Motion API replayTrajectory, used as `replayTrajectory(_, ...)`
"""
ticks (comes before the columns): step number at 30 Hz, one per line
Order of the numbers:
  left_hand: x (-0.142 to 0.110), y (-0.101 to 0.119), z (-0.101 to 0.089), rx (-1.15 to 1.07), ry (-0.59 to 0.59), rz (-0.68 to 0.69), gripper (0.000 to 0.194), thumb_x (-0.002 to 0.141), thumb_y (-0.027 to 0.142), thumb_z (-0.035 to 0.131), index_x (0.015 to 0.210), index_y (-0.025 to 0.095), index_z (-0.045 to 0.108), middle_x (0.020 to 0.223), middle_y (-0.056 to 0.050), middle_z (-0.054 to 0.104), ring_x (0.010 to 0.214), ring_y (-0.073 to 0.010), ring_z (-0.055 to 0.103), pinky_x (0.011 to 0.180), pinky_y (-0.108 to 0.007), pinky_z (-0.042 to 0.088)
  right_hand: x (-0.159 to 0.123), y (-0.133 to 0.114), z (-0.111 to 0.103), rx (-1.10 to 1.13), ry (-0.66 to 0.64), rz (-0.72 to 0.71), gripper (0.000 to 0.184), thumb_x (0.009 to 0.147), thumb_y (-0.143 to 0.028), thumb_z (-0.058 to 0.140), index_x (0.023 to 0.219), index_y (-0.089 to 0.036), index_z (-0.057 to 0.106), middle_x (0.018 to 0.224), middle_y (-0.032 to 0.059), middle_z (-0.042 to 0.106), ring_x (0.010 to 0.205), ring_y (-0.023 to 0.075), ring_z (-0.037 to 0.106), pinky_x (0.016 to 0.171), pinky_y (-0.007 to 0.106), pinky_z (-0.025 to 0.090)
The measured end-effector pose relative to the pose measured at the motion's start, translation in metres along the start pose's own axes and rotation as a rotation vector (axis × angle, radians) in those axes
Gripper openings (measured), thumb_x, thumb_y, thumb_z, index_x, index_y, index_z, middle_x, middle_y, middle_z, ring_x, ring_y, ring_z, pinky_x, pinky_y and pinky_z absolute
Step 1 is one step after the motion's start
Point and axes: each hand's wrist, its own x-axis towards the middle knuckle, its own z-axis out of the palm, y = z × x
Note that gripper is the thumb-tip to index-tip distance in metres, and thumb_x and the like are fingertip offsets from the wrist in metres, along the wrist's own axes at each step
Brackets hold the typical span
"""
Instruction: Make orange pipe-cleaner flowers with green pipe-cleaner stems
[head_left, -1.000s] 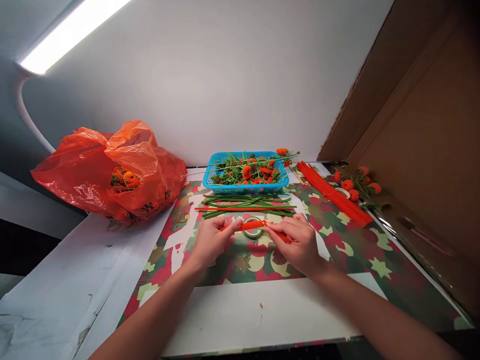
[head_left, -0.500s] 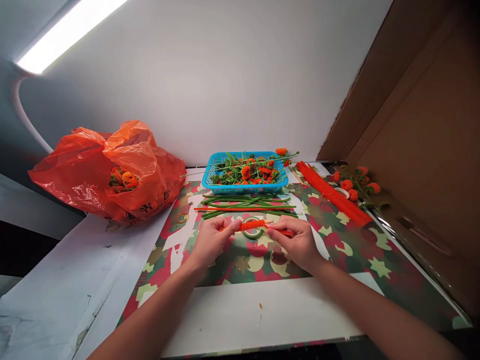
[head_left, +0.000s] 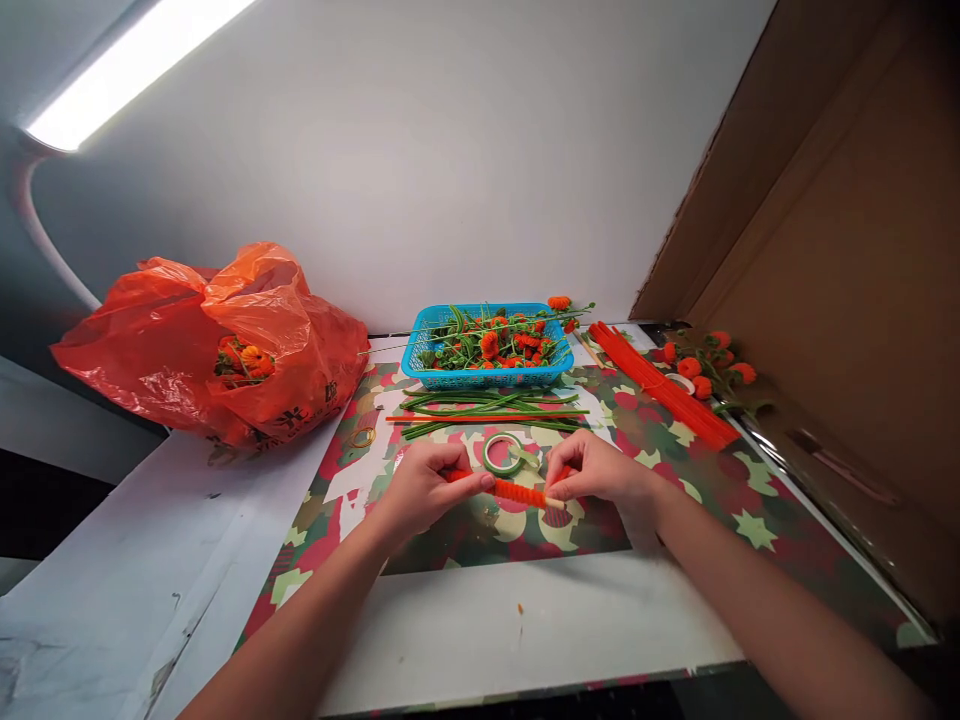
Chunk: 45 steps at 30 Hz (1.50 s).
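Note:
My left hand (head_left: 427,490) is closed on a thin wooden stick (head_left: 556,504) with an orange pipe cleaner (head_left: 519,492) coiled round it. The bare tip of the stick sticks out at the right end of the coil, tilted slightly down. Thumb and fingers of my right hand (head_left: 596,470) pinch the pipe cleaner beside that tip. Just behind the coil lies a roll of green tape (head_left: 487,458) with a loose end. Several green pipe cleaners (head_left: 442,402) and one straight orange one (head_left: 465,419) are laid out beyond it.
A blue basket (head_left: 487,379) of orange flowers with green stems stands at the back. On the left is an orange plastic bag (head_left: 315,335) with flowers. A bundle of orange pipe cleaners (head_left: 667,392) and more flowers (head_left: 690,368) lie right. A cardboard panel (head_left: 840,250) borders the right side.
The coil and stick have come down towards me, and the stick's tip has swung lower to the right. My right hand has shifted its pinch, and the tape roll shows fully.

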Motion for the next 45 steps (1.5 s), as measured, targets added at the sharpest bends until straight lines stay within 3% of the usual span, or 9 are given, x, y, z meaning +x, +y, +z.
replayTrajectory(6, 0.001, -0.004, -0.002, 0.265, 0.050, 0.069, 0.047, 0.077, 0.050, 0.060, 0.049, 0.018, 0.040, 0.044, 0.005, 0.041, 0.047, -0.0085, 0.030, 0.047, -0.022, 0.022, -0.002, -0.004, 0.006, -0.295, 0.273, 0.066, 0.014, 0.065, -0.029, 0.075, 0.062, -0.016, 0.072, 0.053, -0.0008, 0.059, 0.047, 0.0090, 0.045, 0.044, 0.022, 0.029)
replayTrajectory(10, 0.000, -0.002, -0.001, 0.355, 0.100, 0.045, 0.049, 0.078, 0.051, 0.058, 0.049, 0.018, 0.036, 0.043, 0.005, 0.042, 0.046, -0.0086, 0.031, 0.047, -0.022, 0.022, -0.002, -0.008, 0.018, -0.576, 0.498, 0.000, 0.010, 0.068, -0.024, 0.073, 0.060, -0.019, 0.071, 0.056, -0.0005, 0.061, 0.053, 0.0113, 0.050, 0.047, 0.022, 0.031)
replayTrajectory(16, 0.000, 0.000, 0.004, 0.283, 0.196, -0.062, 0.049, 0.078, 0.053, 0.058, 0.049, 0.019, 0.039, 0.042, 0.005, 0.045, 0.043, -0.0086, 0.035, 0.044, -0.021, 0.026, -0.003, -0.005, 0.036, -0.967, 0.723, -0.375, 0.015, 0.079, -0.015, 0.064, 0.065, -0.017, 0.068, 0.062, 0.0004, 0.064, 0.058, 0.0121, 0.056, 0.054, 0.023, 0.036)
replayTrajectory(20, 0.001, 0.002, 0.010, 0.079, 0.271, -0.175, 0.048, 0.077, 0.054, 0.059, 0.050, 0.019, 0.041, 0.040, 0.006, 0.042, 0.038, -0.0079, 0.038, 0.040, -0.020, 0.026, -0.003, -0.002, 0.041, -1.042, 0.826, -0.604, 0.019, 0.087, -0.018, 0.057, 0.071, -0.016, 0.067, 0.061, 0.0015, 0.062, 0.057, 0.0120, 0.054, 0.054, 0.024, 0.038)
replayTrajectory(26, 0.002, 0.001, 0.015, -0.223, 0.256, -0.301, 0.049, 0.073, 0.058, 0.061, 0.051, 0.018, 0.043, 0.039, 0.007, 0.039, 0.034, -0.0062, 0.035, 0.036, -0.019, 0.025, -0.004, -0.002, 0.045, -0.858, 0.831, -0.742, 0.008, 0.086, -0.015, 0.061, 0.081, -0.017, 0.068, 0.068, 0.0036, 0.067, 0.060, 0.0125, 0.057, 0.056, 0.024, 0.044)
replayTrajectory(35, 0.003, -0.006, 0.019, -0.352, 0.212, -0.340, 0.052, 0.071, 0.060, 0.062, 0.050, 0.018, 0.042, 0.040, 0.008, 0.035, 0.035, -0.0044, 0.027, 0.034, -0.018, 0.021, -0.004, -0.002, 0.048, -0.649, 0.785, -0.771, 0.010, 0.082, -0.012, 0.065, 0.085, -0.020, 0.071, 0.065, 0.0012, 0.064, 0.056, 0.0114, 0.054, 0.051, 0.024, 0.042)
replayTrajectory(40, 0.003, -0.005, 0.019, -0.385, 0.195, -0.325, 0.052, 0.072, 0.061, 0.061, 0.051, 0.018, 0.043, 0.043, 0.008, 0.034, 0.036, -0.0040, 0.027, 0.034, -0.018, 0.018, -0.002, -0.003, 0.047, -0.284, 0.751, -0.619, 0.005, 0.079, -0.021, 0.069, 0.075, -0.021, 0.073, 0.059, -0.0003, 0.058, 0.051, 0.0101, 0.047, 0.045, 0.023, 0.036)
replayTrajectory(45, 0.003, -0.006, 0.018, -0.464, 0.176, -0.296, 0.051, 0.070, 0.061, 0.063, 0.053, 0.018, 0.043, 0.042, 0.009, 0.033, 0.036, -0.0038, 0.025, 0.036, -0.018, 0.022, 0.004, -0.003, 0.036, 0.155, 0.542, -0.415, 0.017, 0.068, -0.034, 0.078, 0.061, -0.021, 0.071, 0.052, -0.0041, 0.046, 0.049, 0.0078, 0.039, 0.046, 0.022, 0.032)
